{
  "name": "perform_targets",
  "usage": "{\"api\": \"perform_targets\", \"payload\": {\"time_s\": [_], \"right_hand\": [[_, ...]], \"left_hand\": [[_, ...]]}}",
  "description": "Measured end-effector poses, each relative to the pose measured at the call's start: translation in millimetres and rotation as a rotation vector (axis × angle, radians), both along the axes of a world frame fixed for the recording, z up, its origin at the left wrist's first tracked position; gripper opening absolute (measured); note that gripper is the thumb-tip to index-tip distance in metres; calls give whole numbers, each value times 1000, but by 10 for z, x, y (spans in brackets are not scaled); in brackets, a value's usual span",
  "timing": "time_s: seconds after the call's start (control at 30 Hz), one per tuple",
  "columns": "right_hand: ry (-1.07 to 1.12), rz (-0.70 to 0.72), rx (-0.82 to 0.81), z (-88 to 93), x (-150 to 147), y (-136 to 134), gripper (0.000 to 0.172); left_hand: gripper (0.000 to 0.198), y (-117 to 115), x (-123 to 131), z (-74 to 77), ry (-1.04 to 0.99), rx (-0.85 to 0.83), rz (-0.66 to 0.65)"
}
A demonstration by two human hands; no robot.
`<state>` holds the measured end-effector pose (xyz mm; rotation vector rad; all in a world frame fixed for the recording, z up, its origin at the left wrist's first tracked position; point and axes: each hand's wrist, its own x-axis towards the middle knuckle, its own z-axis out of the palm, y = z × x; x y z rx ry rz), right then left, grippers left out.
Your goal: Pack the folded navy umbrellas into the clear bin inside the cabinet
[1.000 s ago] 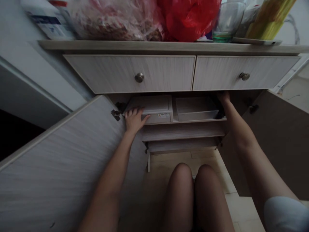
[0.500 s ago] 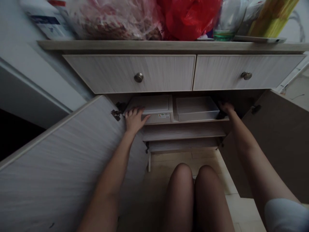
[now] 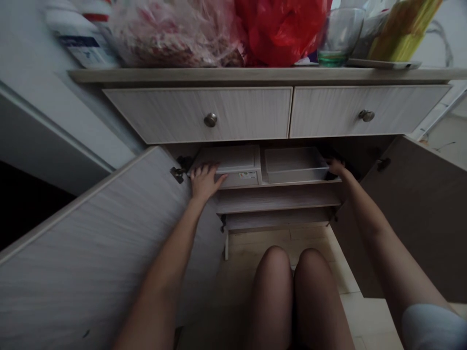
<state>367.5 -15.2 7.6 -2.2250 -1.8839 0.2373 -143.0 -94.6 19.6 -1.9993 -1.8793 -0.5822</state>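
My left hand (image 3: 205, 181) lies with fingers spread on the front top edge of a white storage box (image 3: 233, 158) with a small label on its front. That box sits on the upper shelf inside an open cabinet. Beside it stands a shallow clear plastic bin (image 3: 295, 167). My right hand (image 3: 335, 166) reaches in at the bin's right side, fingers close to or against its wall. Shadow and something dark around those fingers hide how far they are closed.
Cabinet doors stand open on the left (image 3: 120, 228) and right (image 3: 412, 223). Above are two closed drawers with round knobs. A red plastic bag (image 3: 282, 31), a clear bag (image 3: 178, 36), a glass (image 3: 339, 39) and bottles crowd the top. Lower shelves (image 3: 277, 199) lie beneath the boxes.
My right hand has moved slightly left, closer to the clear bin's right side. My left hand stays on the white box. The view has shifted a little.
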Motion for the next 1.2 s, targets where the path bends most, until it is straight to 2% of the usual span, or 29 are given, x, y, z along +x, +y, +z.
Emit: {"api": "perform_targets", "payload": {"time_s": [0.1, 0.3, 0.47, 0.53, 0.6, 0.67, 0.77, 0.87, 1.03, 1.2], "right_hand": [[-16, -3, -10, -50, -75, -44, 49], [-49, -110, -16, -85, -252, -36, 56], [53, -127, 3, -145, -198, 22, 52], [117, -132, 48, -169, -152, 49, 50], [195, -141, 166, -185, -120, 67, 51], [276, -91, 345, -198, -117, 64, 56], [335, 148, 537, -235, -172, 4, 68], [232, 317, 488, -302, -265, -116, 70], [-38, 341, 402, -378, -362, -274, 58], [-66, 351, 457, -345, -371, -321, 51]], "left_hand": [[63, 39, -25, -6, -8, -7, -11], [62, 95, -38, -5, -11, -35, -18], [62, 82, -24, -15, -14, -24, -27], [63, 78, -20, -16, -4, -26, -28], [63, 75, -17, -14, 2, -36, -26], [63, 73, -15, -10, -3, -48, -24], [63, 76, -17, -6, -15, -57, -25], [61, 91, -20, -2, -18, -56, -24], [59, 129, -12, 18, -32, -69, -33], [62, 96, 13, 16, -84, -34, -44]]}}
